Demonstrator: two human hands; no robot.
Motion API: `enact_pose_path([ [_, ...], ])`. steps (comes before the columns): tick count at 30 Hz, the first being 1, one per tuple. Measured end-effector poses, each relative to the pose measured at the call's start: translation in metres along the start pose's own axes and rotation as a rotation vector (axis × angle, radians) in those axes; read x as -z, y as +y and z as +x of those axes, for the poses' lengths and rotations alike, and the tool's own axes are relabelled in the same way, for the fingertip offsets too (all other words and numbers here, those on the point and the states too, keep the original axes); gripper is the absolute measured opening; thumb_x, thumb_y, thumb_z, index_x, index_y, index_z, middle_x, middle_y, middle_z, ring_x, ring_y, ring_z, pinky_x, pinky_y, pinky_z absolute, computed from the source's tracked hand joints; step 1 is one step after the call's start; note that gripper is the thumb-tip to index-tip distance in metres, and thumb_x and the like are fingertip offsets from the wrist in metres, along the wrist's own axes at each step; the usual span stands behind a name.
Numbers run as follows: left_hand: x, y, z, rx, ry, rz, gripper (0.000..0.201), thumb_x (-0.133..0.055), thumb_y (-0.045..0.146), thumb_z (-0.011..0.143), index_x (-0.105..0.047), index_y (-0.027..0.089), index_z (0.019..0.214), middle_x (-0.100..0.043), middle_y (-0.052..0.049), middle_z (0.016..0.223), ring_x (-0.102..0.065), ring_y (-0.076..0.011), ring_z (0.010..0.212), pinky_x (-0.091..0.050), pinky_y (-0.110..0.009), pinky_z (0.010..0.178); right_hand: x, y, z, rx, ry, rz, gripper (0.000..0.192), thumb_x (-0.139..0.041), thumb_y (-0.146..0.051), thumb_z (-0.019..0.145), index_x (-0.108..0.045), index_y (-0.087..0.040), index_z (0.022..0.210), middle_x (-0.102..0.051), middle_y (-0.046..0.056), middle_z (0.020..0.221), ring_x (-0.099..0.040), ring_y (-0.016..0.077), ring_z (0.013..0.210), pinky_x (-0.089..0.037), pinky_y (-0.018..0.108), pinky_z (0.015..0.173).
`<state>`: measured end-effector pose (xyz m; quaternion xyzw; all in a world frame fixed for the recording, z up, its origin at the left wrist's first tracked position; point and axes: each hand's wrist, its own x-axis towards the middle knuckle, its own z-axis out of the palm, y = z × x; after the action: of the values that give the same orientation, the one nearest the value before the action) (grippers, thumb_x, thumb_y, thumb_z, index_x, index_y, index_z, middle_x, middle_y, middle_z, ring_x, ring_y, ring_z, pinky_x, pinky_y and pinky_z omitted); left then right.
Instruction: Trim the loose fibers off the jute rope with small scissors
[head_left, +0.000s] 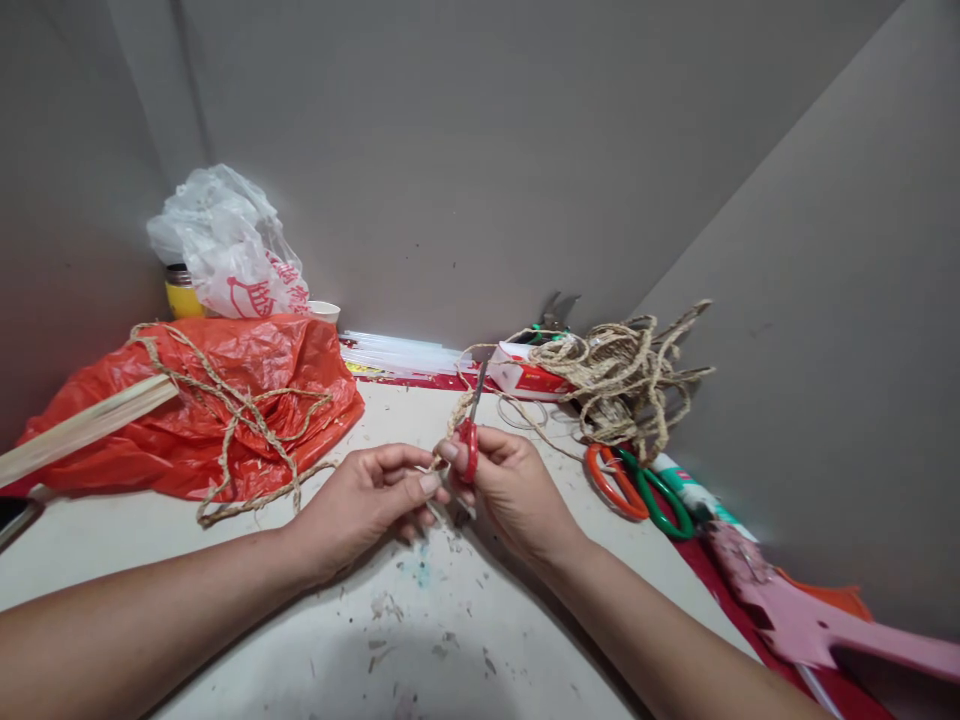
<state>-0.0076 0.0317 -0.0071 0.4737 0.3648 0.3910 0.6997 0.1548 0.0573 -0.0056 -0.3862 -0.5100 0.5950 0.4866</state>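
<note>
Over the middle of the white tabletop, my left hand [375, 500] pinches a braided straw rope [459, 408] between thumb and fingers. My right hand [517, 480] is closed around small red-handled scissors [469, 450], whose blades point up and away from me. Its thumb and fingertips also press on the rope close to the left fingertips. From there the rope rises beside the scissors and runs toward the back of the table. The short end between the hands is mostly hidden by fingers.
A tangled rope pile [630, 370] lies at back right, beside orange and green-handled scissors [641, 490]. A pink glue gun [810, 620] rests at the right edge. Clear glue sticks [405, 352] line the back. Loose rope and wooden strips [90, 430] lie over a red plastic bag [300, 350].
</note>
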Motion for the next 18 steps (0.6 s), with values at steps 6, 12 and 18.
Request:
enact_pose_path([
  [6, 0.0028, -0.0058, 0.0030, -0.037, -0.009, 0.028, 0.026, -0.054, 0.037, 0.084, -0.061, 0.012, 0.082, -0.062, -0.002, 0.062, -0.045, -0.0043, 0.041, -0.035, -0.019, 0.044, -0.0016, 0.0007, -0.0014, -0.024, -0.039, -0.002, 0.020, -0.073, -0.031, 0.066, -0.062, -0.015, 0.063, -0.056, -0.003, 0.053, -0.039, 0.0043, 0.039, -0.025, 0.019, 0.039],
  [12, 0.0033, -0.0035, 0.0028, 0.020, -0.055, -0.026, 0.024, -0.055, 0.036, 0.083, -0.062, 0.012, 0.086, -0.064, -0.003, 0.062, -0.046, -0.0038, 0.039, -0.032, -0.016, 0.041, -0.0036, -0.0021, -0.0021, -0.054, -0.066, 0.069, 0.022, -0.073, -0.033, 0.067, -0.062, -0.015, 0.062, -0.056, -0.002, 0.052, -0.036, 0.0034, 0.039, -0.025, 0.018, 0.039],
  [18, 0.0020, 0.0018, 0.0018, 0.048, -0.044, -0.035, 0.027, -0.054, 0.037, 0.083, -0.060, 0.012, 0.076, -0.063, -0.003, 0.055, -0.047, -0.0047, 0.036, -0.030, -0.015, 0.038, -0.0060, -0.0009, -0.0052, -0.043, -0.061, 0.010, 0.020, -0.074, -0.032, 0.065, -0.065, -0.015, 0.066, -0.057, -0.002, 0.052, -0.037, 0.0048, 0.039, -0.027, 0.019, 0.038],
])
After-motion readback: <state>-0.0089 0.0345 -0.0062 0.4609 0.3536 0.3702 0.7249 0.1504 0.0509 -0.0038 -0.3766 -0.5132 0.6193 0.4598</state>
